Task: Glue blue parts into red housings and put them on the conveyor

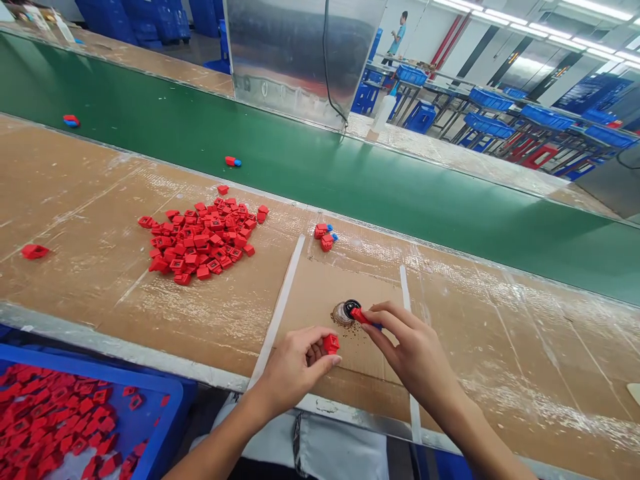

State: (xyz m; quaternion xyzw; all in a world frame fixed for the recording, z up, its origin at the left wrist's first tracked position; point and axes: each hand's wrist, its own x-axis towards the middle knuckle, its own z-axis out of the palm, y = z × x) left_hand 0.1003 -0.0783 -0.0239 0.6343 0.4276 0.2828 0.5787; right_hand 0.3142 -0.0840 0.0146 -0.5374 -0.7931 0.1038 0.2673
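One small, hollow red plastic block (331, 344) sits at the fingertips of the person's left hand (293, 367), the thumb and fingers closed in around it, low over a long bench (220, 320) covered in scuffed brown cardboard. The right hand (413, 337) has its fingers and thumb pinched together on a slim red-and-blue plastic piece (359, 315), whose red end overlaps the edge of a small, round, black-rimmed container (352, 307); whether the two touch cannot be told. Dark specks dot the cardboard near the container, and a strip of white tape (285, 300) runs along the bench to the left of it. Beyond the hands, two red-and-blue pieces (326, 239) lie close together. Farther left is a heaped pile of red blocks (200, 240), with a stray red block (35, 251) well apart from it. Behind the bench stretches a flat green belt (295, 153), bearing two red-and-blue parts, one (233, 161) nearer than the other (71, 121). At lower left, a blue plastic tray (173, 400) holds many loose red blocks (65, 427).
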